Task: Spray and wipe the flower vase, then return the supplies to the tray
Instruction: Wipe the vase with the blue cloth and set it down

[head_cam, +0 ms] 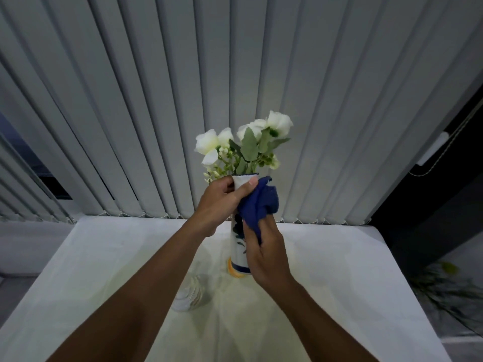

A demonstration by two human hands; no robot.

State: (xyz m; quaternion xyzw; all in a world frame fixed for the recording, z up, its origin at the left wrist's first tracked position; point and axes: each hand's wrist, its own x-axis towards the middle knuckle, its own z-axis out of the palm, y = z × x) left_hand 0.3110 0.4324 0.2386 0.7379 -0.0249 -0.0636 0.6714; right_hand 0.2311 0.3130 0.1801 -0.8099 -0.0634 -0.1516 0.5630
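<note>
1. at the center of the white tabletop stands the flower vase, upright, its orange-banded base on the cloth cover, white flowers rising at 12 o'clock.
2. at 10 o'clock of the vase body, the left hand is the steadying grip, clenched around the neck just under the rim, thumb across the front.
3. at 7 o'clock, near the base but apart from it, sits a small ribbed clear object; too blurred to name.
4. at 3 o'clock, the right hand is a grip clenched on a blue cloth, pressing it against the vase's side.
5. judgement: the vase looks ceramic, so stiff, breakable, slick when sprayed, and top-heavy with stems. hold the neck firmly; the cloth is soft and bunches anywhere.
6. no tray shows.
</note>
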